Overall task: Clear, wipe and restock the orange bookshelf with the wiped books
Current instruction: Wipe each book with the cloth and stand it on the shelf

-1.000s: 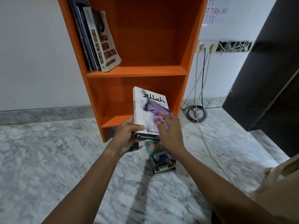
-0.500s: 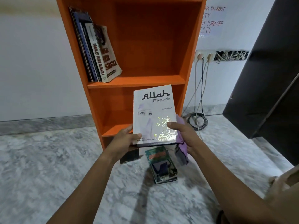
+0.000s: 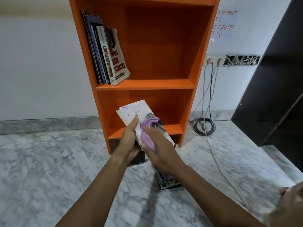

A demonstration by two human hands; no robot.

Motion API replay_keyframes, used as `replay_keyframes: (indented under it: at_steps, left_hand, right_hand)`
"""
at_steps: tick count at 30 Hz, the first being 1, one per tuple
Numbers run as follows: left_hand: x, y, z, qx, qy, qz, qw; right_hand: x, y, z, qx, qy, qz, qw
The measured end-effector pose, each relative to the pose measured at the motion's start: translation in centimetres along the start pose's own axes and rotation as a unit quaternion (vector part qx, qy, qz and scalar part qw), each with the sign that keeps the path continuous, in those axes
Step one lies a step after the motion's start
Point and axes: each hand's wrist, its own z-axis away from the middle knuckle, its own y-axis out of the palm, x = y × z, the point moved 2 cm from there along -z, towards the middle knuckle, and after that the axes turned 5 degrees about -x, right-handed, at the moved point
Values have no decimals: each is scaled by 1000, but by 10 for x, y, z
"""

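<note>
Marble floor [image 3: 49, 161] below, white wall behind. Gripped along its edge by the left hand [image 3: 129, 141] and tilted in front of the lowest shelf: a pale book [image 3: 136, 108]. Pressed onto its cover under the right hand [image 3: 157, 149], fingers fairly straight: a purple cloth [image 3: 147, 130]. Mid-wipe, by the look of it. Further out, on the floor just below the hands, another book [image 3: 168, 182], likely awaiting its turn, plus something dark, unclear what. On the orange bookshelf [image 3: 201, 63], a leaning row of books [image 3: 108, 54] standing at the middle shelf's left end. Restocking apparently begun, with at least two books left to shelve.
</note>
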Motion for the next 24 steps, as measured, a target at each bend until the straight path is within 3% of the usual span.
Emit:
replay_keyframes:
  at_steps: [3, 6, 9, 15, 22, 24]
  left_hand:
    - [13, 0, 5, 94, -62, 11, 994]
    - [28, 3, 13, 118, -113, 12, 986]
    - [33, 5, 20, 106, -106, 21, 988]
    - [30, -4, 12, 74, -88, 42, 992]
    - [5, -21, -6, 42, -7, 62, 997]
    - [-5, -28, -9, 38, 2, 75, 996]
  right_hand:
    - [-1, -6, -17, -61, 8, -63, 996]
    - [-10, -20, -39, -104, 7, -16, 994]
    - [-23, -29, -52, -143, 18, 15, 989]
    - [-59, -22, -51, -199, 155, 1, 968]
    - [-71, -23, -16, -133, 249, -81, 956]
    - [-76, -26, -12, -112, 304, -127, 937]
